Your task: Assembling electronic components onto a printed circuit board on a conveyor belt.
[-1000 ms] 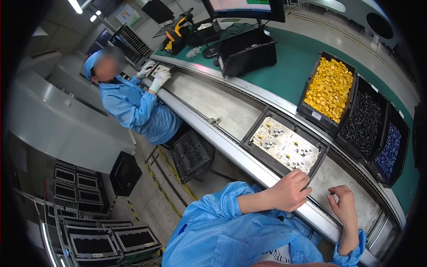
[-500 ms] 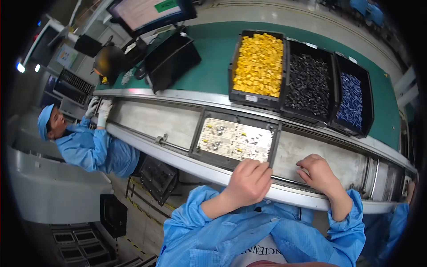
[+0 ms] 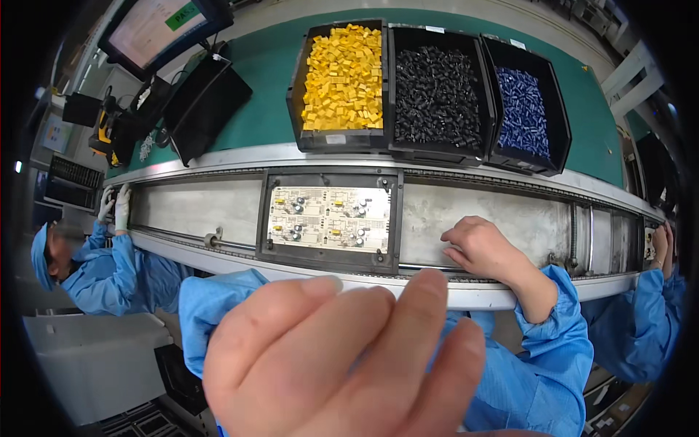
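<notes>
A pale circuit board [image 3: 312, 227] with several yellow, black and dark round parts lies in a black carrier frame [image 3: 395, 218] on the conveyor. My left hand [image 3: 342, 357] is raised very close to the camera, blurred and large, below the carrier. Its fingers are loosely bent and a little apart, with nothing seen in them; the palm side is hidden. Over the metal bed, right of the carrier, hovers my right hand [image 3: 480, 247]. A gap shows between its thumb and curled forefinger, and no part is visible there.
Behind the conveyor [image 3: 196, 211], black bins hold yellow block parts [image 3: 344, 76], black parts [image 3: 437, 95] and blue parts [image 3: 522, 109]. A monitor [image 3: 156, 33] and black box [image 3: 204, 109] stand at left. A gloved co-worker [image 3: 109, 269] is at far left; another person's arm [image 3: 641, 306] reaches in at right.
My left hand has left the carrier's near edge and risen toward the camera. My right hand stays over the bed. The view has shifted, so the bins and carrier appear further left.
</notes>
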Available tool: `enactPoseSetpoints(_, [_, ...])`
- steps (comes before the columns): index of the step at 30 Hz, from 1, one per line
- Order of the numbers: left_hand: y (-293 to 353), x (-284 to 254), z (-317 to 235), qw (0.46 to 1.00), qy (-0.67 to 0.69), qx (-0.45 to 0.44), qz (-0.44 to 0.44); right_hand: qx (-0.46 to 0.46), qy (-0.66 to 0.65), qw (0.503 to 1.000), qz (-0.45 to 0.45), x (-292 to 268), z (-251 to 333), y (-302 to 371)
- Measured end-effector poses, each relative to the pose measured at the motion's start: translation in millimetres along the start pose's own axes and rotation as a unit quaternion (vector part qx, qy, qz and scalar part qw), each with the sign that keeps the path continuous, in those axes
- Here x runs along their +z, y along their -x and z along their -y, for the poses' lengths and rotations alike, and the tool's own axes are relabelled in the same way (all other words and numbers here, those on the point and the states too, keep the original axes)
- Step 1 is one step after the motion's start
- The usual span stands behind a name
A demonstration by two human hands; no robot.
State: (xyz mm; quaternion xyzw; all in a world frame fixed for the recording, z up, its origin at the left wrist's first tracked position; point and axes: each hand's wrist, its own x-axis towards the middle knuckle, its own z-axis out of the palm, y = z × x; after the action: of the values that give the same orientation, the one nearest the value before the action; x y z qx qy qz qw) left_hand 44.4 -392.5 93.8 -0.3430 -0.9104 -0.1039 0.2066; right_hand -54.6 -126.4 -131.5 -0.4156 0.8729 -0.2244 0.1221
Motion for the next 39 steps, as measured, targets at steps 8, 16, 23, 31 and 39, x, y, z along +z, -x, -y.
enactPoseSetpoints(8, [-4.0, -10.5, -2.3, 0.996, -0.072, 0.025, 0.039, -0.01, -0.001, 1.0, -0.015, -1.6, 0.9, 1.5])
enactPoseSetpoints(16, [-8.2, -10.7, -1.8, 0.987, -0.143, 0.059, 0.045, -0.016, -0.016, 1.0, -0.012, -1.1, -2.2, 6.3])
enactPoseSetpoints(23, [-3.1, 5.9, -2.3, 0.981, -0.18, 0.058, 0.035, 0.046, 0.016, 0.999, -0.017, -24.8, 39.8, -2.7])
enactPoseSetpoints(31, [14.0, -3.9, -16.5, 0.968, -0.239, 0.031, 0.064, -0.003, 0.031, 1.0, 0.006, -5.7, 9.5, 3.6])
enactPoseSetpoints(39, [8.8, 8.3, -13.9, 0.96, -0.254, 0.099, 0.061, -0.027, 0.044, 0.998, 0.035, -5.0, 16.4, -4.1])
